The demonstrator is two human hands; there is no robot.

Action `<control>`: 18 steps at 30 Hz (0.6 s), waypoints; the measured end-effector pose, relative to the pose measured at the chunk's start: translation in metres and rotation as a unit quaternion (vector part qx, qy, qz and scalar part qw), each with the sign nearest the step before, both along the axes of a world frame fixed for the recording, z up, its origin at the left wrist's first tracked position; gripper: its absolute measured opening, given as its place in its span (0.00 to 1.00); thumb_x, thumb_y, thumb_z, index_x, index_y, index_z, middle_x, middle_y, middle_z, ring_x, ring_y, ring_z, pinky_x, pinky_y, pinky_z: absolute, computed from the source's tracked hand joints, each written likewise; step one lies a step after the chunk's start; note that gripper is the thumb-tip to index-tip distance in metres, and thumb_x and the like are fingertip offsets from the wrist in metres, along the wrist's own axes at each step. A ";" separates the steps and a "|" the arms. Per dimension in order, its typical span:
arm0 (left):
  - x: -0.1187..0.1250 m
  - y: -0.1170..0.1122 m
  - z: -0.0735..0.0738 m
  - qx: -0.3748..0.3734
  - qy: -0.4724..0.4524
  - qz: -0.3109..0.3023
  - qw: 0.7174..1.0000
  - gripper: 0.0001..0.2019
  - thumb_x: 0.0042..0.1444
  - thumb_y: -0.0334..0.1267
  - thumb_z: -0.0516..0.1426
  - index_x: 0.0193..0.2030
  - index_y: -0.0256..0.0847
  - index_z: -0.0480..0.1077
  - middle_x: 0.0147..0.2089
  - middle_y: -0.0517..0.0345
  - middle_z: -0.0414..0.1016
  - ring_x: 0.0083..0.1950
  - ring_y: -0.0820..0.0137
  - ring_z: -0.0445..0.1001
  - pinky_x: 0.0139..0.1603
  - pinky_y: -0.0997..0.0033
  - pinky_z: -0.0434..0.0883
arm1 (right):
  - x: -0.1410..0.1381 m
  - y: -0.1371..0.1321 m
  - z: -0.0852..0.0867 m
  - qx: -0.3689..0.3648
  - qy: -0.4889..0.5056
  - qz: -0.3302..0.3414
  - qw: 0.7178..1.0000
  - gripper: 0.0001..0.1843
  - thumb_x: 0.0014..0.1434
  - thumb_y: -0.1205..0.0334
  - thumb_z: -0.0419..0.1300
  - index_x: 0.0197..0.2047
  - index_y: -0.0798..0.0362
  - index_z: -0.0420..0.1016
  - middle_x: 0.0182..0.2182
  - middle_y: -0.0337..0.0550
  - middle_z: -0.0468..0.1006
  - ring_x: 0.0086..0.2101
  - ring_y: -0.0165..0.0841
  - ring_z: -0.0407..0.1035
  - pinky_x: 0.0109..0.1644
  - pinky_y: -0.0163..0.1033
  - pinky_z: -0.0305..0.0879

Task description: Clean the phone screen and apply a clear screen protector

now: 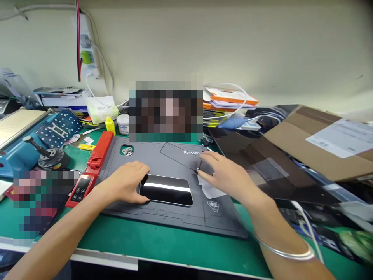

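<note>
A black phone (166,189) lies screen-up on a grey work mat (175,217). My left hand (128,182) grips the phone's left end, fingers curled round it. My right hand (223,173) rests just right of the phone, its fingers stretched onto a thin black-edged glass sheet (179,154) lying on the mat. A crumpled white wipe (210,189) lies under that hand. A silver bangle (284,252) circles my right wrist.
A red device with buttons (90,175) borders the mat's left edge. At the left stand a blue machine (17,144), a yellow bottle (110,125) and a white jar (122,123). A cardboard box (320,144) and dark sheets crowd the right. Cables hang on the wall.
</note>
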State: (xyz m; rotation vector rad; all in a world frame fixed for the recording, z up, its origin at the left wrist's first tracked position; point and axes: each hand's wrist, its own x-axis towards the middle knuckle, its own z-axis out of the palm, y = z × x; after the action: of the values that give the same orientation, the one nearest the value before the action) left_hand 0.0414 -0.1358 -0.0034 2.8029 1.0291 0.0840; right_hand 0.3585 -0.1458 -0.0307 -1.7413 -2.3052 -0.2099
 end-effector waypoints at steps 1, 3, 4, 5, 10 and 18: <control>0.000 0.000 0.000 0.003 -0.001 0.000 1.000 0.25 0.46 0.48 0.64 0.46 0.37 0.64 0.44 0.48 0.72 0.44 0.57 0.70 0.44 0.59 0.67 | 0.004 -0.005 0.002 -0.011 -0.001 -0.002 1.000 0.18 0.58 0.56 0.55 0.49 0.53 0.72 0.51 0.52 0.75 0.41 0.45 0.76 0.35 0.46 0.73; -0.001 0.000 0.000 0.006 -0.001 0.001 1.000 0.24 0.47 0.48 0.64 0.46 0.37 0.64 0.44 0.48 0.72 0.44 0.56 0.70 0.43 0.59 0.67 | 0.011 -0.015 0.006 -0.051 -0.009 0.003 0.999 0.14 0.57 0.57 0.56 0.45 0.50 0.73 0.45 0.46 0.78 0.32 0.39 0.76 0.27 0.40 0.68; -0.001 -0.001 0.000 0.007 0.000 0.000 1.000 0.24 0.46 0.48 0.64 0.46 0.37 0.64 0.44 0.48 0.72 0.44 0.56 0.70 0.43 0.59 0.67 | 0.014 -0.019 0.008 -0.078 -0.016 0.009 0.997 0.12 0.56 0.58 0.56 0.42 0.50 0.74 0.42 0.45 0.78 0.30 0.37 0.75 0.25 0.38 0.65; 0.000 -0.001 0.000 0.007 0.001 -0.001 1.000 0.24 0.46 0.48 0.64 0.46 0.37 0.64 0.44 0.48 0.72 0.45 0.56 0.70 0.43 0.59 0.67 | 0.016 -0.021 0.009 -0.105 -0.022 0.014 0.994 0.09 0.55 0.61 0.56 0.39 0.49 0.74 0.39 0.43 0.79 0.27 0.35 0.74 0.23 0.37 0.63; 0.001 -0.004 0.002 0.018 0.016 0.002 1.000 0.26 0.45 0.48 0.65 0.47 0.36 0.65 0.43 0.49 0.72 0.44 0.57 0.70 0.44 0.59 0.67 | 0.007 -0.019 0.014 -0.162 -0.028 0.036 0.986 0.12 0.56 0.70 0.49 0.25 0.50 0.68 0.24 0.40 0.75 0.22 0.32 0.69 0.22 0.35 0.56; -0.017 0.017 0.019 0.065 -0.118 0.175 0.975 0.28 0.56 0.52 0.58 0.56 0.32 0.63 0.54 0.41 0.71 0.55 0.55 0.70 0.55 0.56 0.67 | -0.012 -0.016 0.031 -0.226 0.159 0.150 0.949 0.12 0.64 0.61 0.46 0.30 0.49 0.65 0.24 0.37 0.74 0.25 0.32 0.69 0.30 0.37 0.62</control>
State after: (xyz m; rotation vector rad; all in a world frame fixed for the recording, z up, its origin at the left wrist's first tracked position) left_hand 0.0243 -0.1191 0.0157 2.5990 1.4858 0.5292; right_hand 0.3463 -0.1618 0.0000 -1.4245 -2.4474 0.6544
